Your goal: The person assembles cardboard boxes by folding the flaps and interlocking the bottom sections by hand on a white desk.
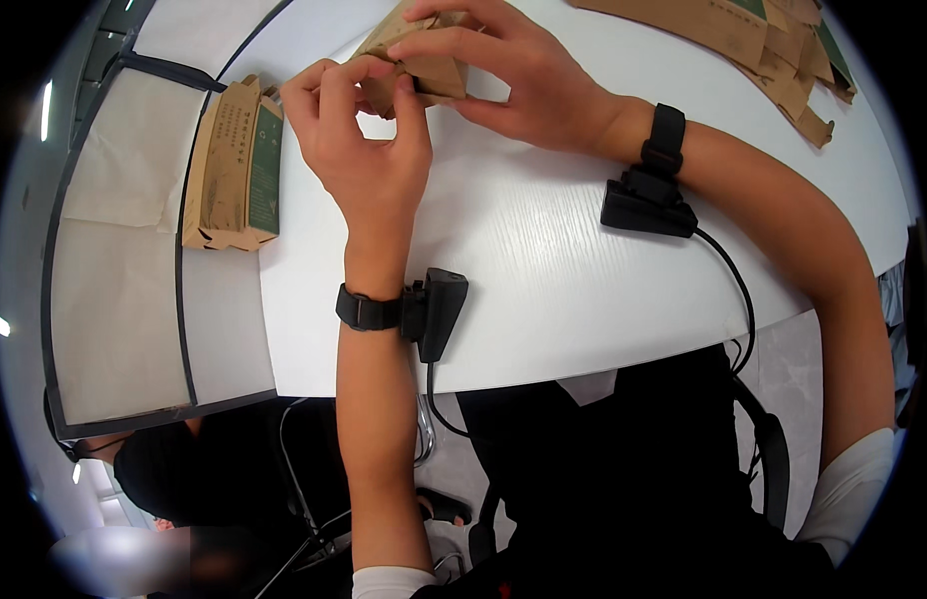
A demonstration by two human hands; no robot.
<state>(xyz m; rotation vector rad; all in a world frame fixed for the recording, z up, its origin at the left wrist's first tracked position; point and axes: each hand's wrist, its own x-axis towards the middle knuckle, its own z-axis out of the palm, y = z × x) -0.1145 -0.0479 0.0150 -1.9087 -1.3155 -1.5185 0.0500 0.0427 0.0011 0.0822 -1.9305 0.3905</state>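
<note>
Both wrists wear black straps carrying small black cabled devices (436,309), with white sleeves (853,489) and dark clothing.

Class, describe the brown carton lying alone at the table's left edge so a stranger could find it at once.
Start at the white table and follow it to its left edge, left of the left hand. There lies a flat brown carton with a dark green panel, alone and untouched, unlike the piled flat cartons at the far right.

Brown cardboard box (424,55) — half-folded, tilted, held above white table.
</note>
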